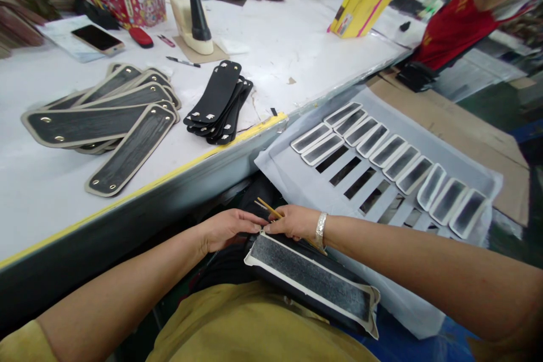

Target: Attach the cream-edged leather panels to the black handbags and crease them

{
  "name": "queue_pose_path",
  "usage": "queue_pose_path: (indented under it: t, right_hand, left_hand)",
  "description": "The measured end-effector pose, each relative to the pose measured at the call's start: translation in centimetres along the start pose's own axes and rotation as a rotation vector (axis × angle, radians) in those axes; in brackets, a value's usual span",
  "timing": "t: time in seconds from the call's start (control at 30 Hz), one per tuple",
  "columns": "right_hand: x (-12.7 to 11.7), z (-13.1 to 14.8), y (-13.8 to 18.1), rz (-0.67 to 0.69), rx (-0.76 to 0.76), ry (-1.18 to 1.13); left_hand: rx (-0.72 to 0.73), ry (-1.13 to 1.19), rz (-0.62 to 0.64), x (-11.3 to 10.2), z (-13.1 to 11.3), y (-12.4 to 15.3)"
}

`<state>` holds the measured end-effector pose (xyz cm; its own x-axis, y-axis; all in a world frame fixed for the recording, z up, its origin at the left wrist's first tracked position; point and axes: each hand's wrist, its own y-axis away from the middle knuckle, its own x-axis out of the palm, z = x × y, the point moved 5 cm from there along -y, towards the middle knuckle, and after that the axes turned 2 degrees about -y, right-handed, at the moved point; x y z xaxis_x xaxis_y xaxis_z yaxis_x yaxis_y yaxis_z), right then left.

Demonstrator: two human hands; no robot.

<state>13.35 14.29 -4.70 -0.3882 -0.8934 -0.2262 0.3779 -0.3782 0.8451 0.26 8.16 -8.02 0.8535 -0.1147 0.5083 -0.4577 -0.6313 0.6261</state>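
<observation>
A long black strap piece with a cream border (314,280) lies across my lap. My left hand (227,227) rests at its near-left end with fingers curled, the fingertips touching the strap's corner. My right hand (294,222), with a silver bracelet on the wrist, is closed on a thin wooden stick (269,208) and presses the same end of the strap. The two hands almost meet at that corner.
On the white table (271,45) lie a fan of cream-edged straps (106,119), a stack of black straps (218,103), a phone (97,38), a pen (183,61) and a yellow box (362,4). A white tray (382,164) holds several glued pieces. A person in red (462,17) stands beyond.
</observation>
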Motion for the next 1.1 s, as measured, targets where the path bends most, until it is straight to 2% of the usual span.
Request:
queue_pose_path:
  t: [0.5, 1.1]
  right_hand:
    - [-0.25, 0.32, 0.16, -0.102, -0.051, 0.139]
    - [-0.14, 0.34, 0.16, -0.075, -0.064, 0.126]
  left_hand:
    - [0.008, 0.048, 0.075, -0.16, 0.47, -0.14]
    - [-0.001, 0.031, 0.091, -0.22, 0.59, -0.06]
